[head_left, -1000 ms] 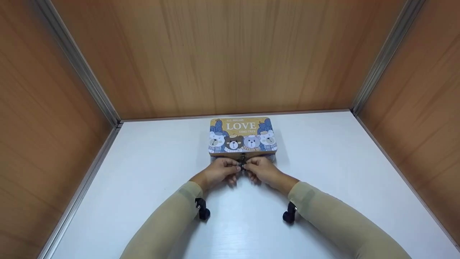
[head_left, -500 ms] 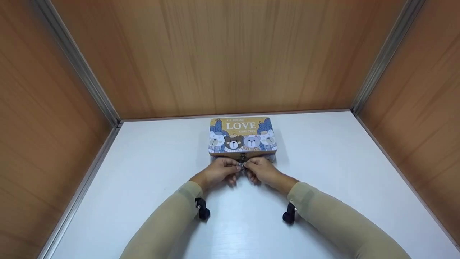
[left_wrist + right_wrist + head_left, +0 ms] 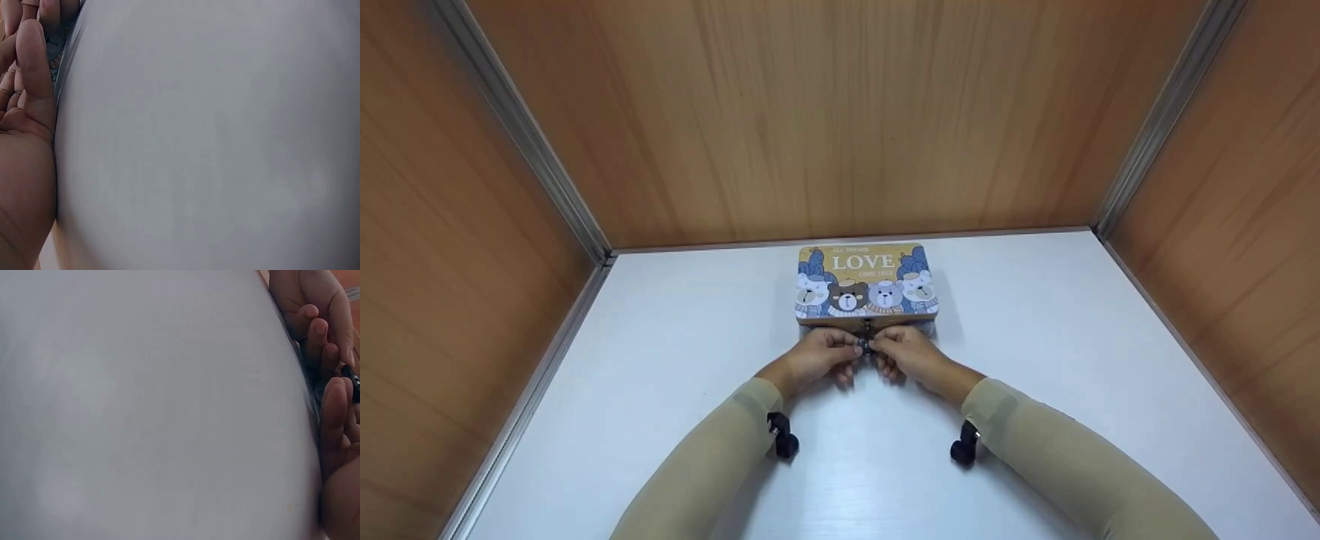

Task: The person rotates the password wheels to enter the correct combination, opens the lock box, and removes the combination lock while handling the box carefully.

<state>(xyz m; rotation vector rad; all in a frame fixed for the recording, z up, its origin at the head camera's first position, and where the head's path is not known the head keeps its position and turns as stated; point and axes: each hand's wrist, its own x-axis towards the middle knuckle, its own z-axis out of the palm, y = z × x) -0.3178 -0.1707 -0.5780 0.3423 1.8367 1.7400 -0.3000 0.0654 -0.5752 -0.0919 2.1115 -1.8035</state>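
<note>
A tin box (image 3: 867, 281) with cartoon bears and the word LOVE on its lid stands closed toward the back of the table. At the middle of its front is a metal clasp (image 3: 868, 325), and a small black padlock (image 3: 865, 346) hangs just below it. My left hand (image 3: 819, 355) pinches the padlock from the left between thumb and forefinger. From the other side my right hand (image 3: 913, 355) pinches it the same way. The right wrist view shows the black padlock (image 3: 351, 377) with pale marks, between the fingertips of both hands. The fingers hide most of it.
The white table (image 3: 1035, 337) is bounded by a wooden back panel (image 3: 840, 120) close behind the box. Wooden side panels (image 3: 1222, 187) with metal corner rails (image 3: 532, 142) stand left and right.
Both hands stay in place at the box front. Between the fingertips the padlock looked lighter half a second ago and looks dark again now; the right fingers shift very slightly.
</note>
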